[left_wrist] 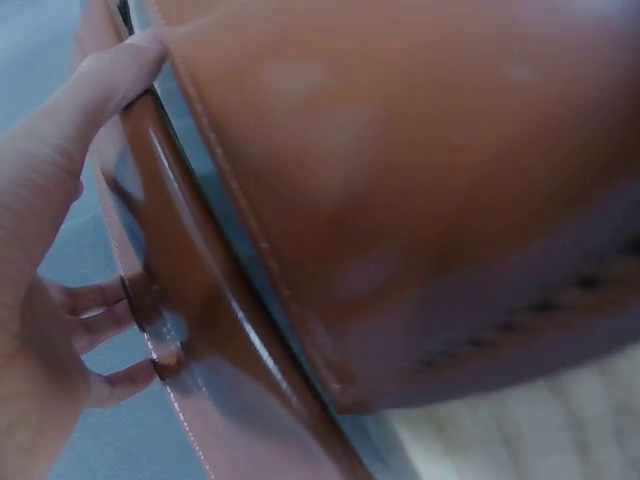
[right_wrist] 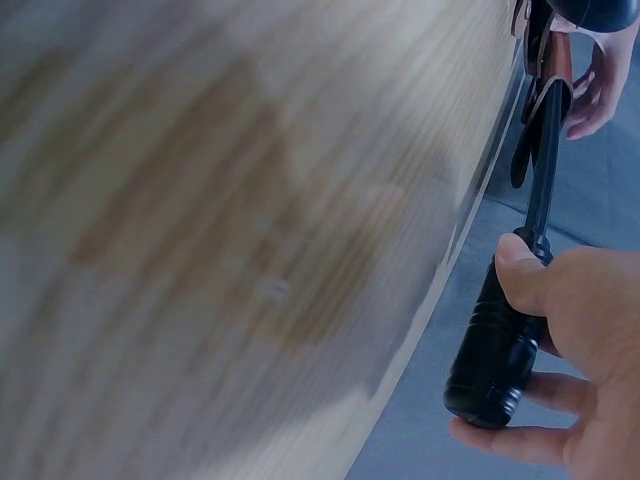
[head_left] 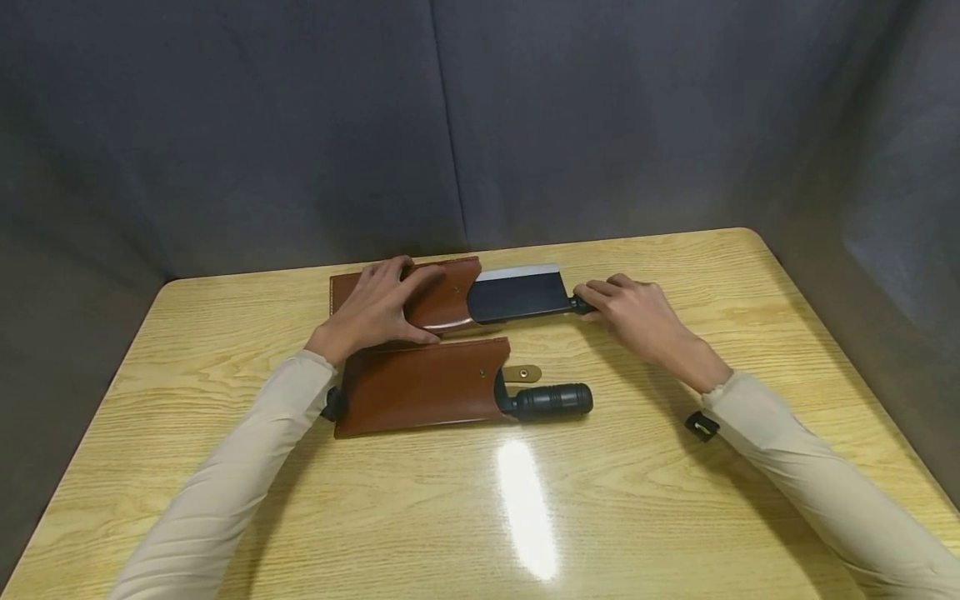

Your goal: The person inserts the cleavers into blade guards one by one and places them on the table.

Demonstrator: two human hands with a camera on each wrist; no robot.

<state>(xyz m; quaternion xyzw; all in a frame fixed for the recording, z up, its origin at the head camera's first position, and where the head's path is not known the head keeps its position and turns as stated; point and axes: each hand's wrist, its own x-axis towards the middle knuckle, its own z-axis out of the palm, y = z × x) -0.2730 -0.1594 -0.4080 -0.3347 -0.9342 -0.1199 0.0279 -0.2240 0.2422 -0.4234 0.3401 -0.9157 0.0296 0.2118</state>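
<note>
My left hand (head_left: 378, 304) holds the far brown leather sheath (head_left: 455, 304) across its width, thumb at the near edge and fingers at the far edge. A cleaver (head_left: 521, 298) sits partly inside that sheath, its dark blade with a bright edge showing at the right end. My right hand (head_left: 633, 315) grips this cleaver's black ridged handle (right_wrist: 495, 345). Closer to me lies a second brown sheath (head_left: 420, 392) with another cleaver inside. Only its black handle (head_left: 555, 402) and a bit of dark metal stick out.
A tan strap with a snap (head_left: 522, 373) extends from the near sheath. Dark cloth (head_left: 300, 133) hangs behind the wooden table (head_left: 637, 500), close to the far sheath. Small black devices (head_left: 702, 426) sit at the wrists.
</note>
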